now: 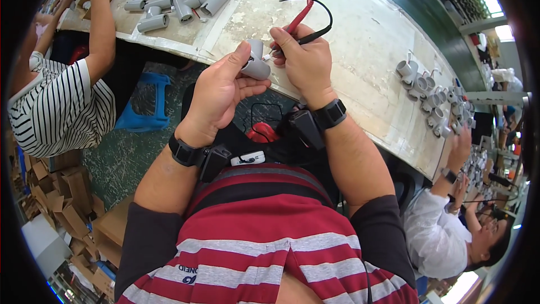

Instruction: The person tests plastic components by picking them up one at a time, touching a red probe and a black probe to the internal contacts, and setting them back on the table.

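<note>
My left hand [216,87] is closed on a grey plastic tube-shaped fitting [257,67], thumb on top and fingers beneath, at the near edge of the table. Just right of it, my right hand [308,67] grips a red test probe [299,18] and a black test probe [315,35] together, their cables trailing off to the far side. Between the two hands, a small white connector [266,57] with thin wires shows by the fitting's side. The probe tips are hidden by my right fingers, so whether they touch the connector cannot be told.
On the worn white table [360,67], grey fittings [183,5] are heaped at the far left, and another group [430,95] lies at the right. Co-workers sit on both sides. A blue stool [154,101] and cardboard boxes [73,191] stand at the left.
</note>
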`<state>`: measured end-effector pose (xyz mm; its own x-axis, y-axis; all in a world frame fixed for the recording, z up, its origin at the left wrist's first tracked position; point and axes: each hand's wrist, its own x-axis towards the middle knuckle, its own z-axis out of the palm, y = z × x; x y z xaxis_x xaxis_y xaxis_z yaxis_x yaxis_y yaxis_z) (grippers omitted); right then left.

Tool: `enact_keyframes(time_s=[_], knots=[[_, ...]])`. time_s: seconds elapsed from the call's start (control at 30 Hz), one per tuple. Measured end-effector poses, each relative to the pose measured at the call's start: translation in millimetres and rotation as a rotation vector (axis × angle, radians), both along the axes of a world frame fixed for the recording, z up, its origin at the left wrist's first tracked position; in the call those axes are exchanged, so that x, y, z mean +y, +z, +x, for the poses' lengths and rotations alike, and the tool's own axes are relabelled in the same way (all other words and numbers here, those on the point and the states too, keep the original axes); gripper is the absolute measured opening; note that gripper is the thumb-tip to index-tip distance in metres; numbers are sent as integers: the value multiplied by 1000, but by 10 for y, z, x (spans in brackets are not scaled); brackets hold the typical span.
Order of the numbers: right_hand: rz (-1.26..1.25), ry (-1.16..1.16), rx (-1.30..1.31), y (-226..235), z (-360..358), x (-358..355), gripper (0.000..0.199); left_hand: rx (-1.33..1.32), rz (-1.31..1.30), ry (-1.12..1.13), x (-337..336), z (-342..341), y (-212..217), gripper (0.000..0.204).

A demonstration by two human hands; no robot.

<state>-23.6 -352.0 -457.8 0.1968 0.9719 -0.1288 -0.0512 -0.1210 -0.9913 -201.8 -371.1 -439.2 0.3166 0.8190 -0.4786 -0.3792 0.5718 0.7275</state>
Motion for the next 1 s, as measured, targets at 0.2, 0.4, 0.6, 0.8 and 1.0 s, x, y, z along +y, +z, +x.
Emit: enact_keyframes(time_s=[0.2, 0.4, 0.6, 0.8, 1.0], knots=[[23, -1, -99, -18, -42, -15, 23, 1, 1, -7, -15, -11, 1, 52], [26, -3, -84, -16, -58, -36, 23, -7, 13, -2, -33, 4, -18, 51], [46, 5, -98, -56, -65, -43, 22, -15, 27, -9, -53, 24, -23, 49], [80, 36, -169, -80, -55, -28, 21, -22, 37, -13, -72, 23, -36, 49], [185, 0, -247, -113, -11, -47, 20, -14, 58, -16, -73, 41, -72, 49]])
